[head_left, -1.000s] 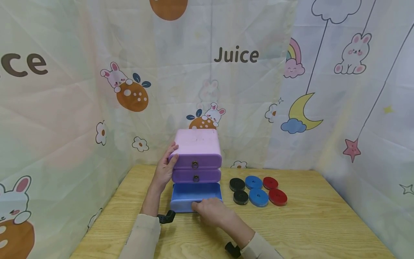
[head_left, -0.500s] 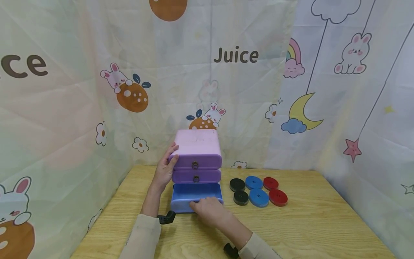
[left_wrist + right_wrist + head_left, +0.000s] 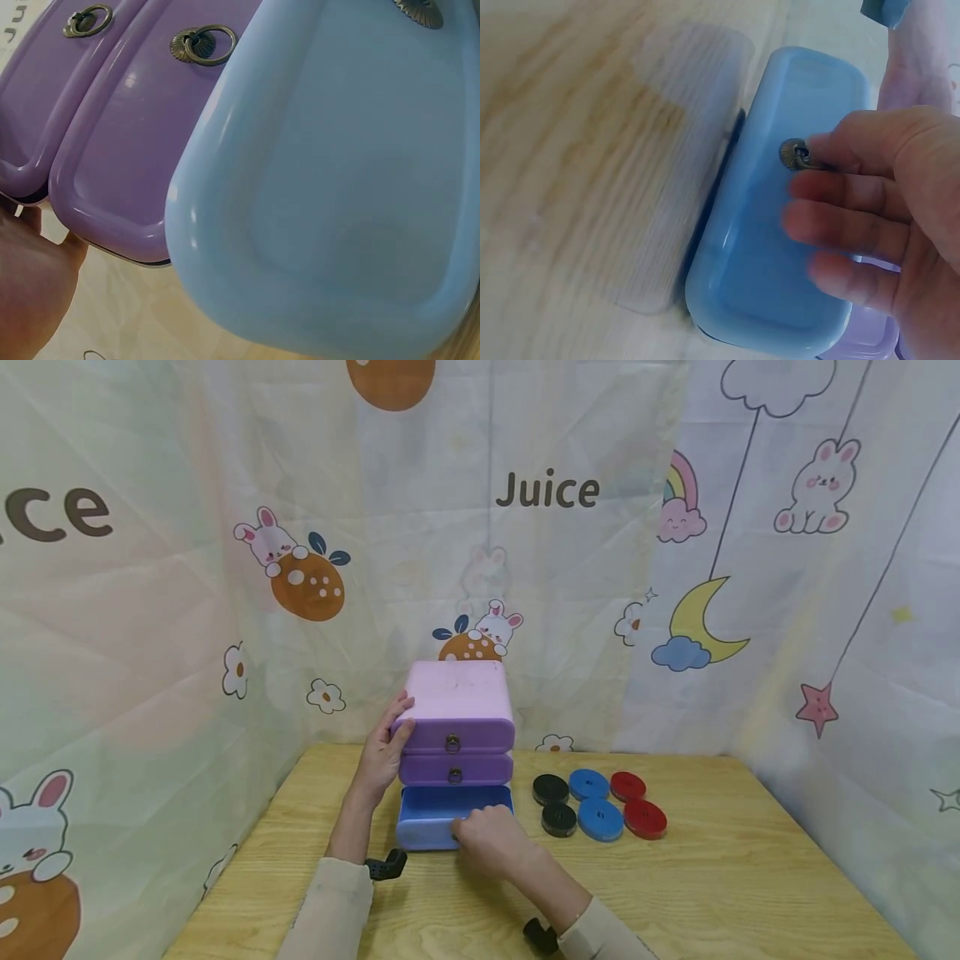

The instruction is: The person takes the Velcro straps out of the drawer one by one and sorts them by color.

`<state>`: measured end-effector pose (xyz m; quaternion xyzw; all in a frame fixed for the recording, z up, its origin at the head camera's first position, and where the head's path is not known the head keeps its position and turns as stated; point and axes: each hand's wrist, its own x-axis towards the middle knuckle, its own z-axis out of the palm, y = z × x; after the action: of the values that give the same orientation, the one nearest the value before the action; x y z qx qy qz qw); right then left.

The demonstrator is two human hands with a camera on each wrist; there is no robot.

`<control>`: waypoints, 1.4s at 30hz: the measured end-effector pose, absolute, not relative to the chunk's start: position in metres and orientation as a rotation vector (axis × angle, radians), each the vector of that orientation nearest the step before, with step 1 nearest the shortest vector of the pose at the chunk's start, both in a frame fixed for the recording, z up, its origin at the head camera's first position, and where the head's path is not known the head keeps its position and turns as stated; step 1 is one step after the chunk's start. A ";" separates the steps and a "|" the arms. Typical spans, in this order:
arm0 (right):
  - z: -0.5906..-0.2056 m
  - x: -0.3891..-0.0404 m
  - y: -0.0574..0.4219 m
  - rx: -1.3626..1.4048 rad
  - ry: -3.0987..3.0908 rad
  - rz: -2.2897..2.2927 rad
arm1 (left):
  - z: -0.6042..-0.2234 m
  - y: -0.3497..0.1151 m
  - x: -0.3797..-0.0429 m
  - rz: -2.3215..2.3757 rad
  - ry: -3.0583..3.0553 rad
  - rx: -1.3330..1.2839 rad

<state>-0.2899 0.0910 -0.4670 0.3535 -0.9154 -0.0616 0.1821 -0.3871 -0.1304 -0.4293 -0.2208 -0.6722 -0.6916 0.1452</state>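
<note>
A small pink cabinet with two purple drawers stands on the table, its blue bottom drawer pulled out. My left hand grips the cabinet's upper left side, thumb by the top purple drawer's front edge. At the blue drawer's front is my right hand. In the right wrist view its thumb and forefinger pinch the brass ring handle, while the other fingers stay loosely bent. The inside of the blue drawer is partly visible and looks bare; the right hand hides its right front.
Right of the cabinet lie several flat round rolls in pairs: black, blue and red. Printed cloth hangs behind and at both sides of the wooden table. Both wrists carry small black devices.
My right hand has risen slightly at the drawer front, and its thumb has shifted a little. The blue drawer stays pulled out nearly as before. My left hand keeps its grip on the cabinet.
</note>
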 end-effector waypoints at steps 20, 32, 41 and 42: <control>-0.469 -0.305 0.104 1.082 -2.687 0.465 | -0.429 -0.131 -0.388 -1.978 -1.932 -0.634; -0.473 -0.314 0.110 1.082 -2.737 0.711 | -0.430 -0.130 -0.388 -1.980 -1.931 -0.640; -0.476 -0.319 0.113 1.063 -2.752 0.852 | -0.431 -0.130 -0.389 -1.966 -1.961 -0.623; -0.477 -0.320 0.113 1.060 -2.752 0.860 | -0.431 -0.130 -0.389 -1.969 -1.961 -0.618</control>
<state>-0.3201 0.1130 -0.4768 0.3448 -0.8954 0.2797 0.0350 -0.3886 -0.1299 -0.4315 -0.2149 -0.6813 -0.6841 0.1471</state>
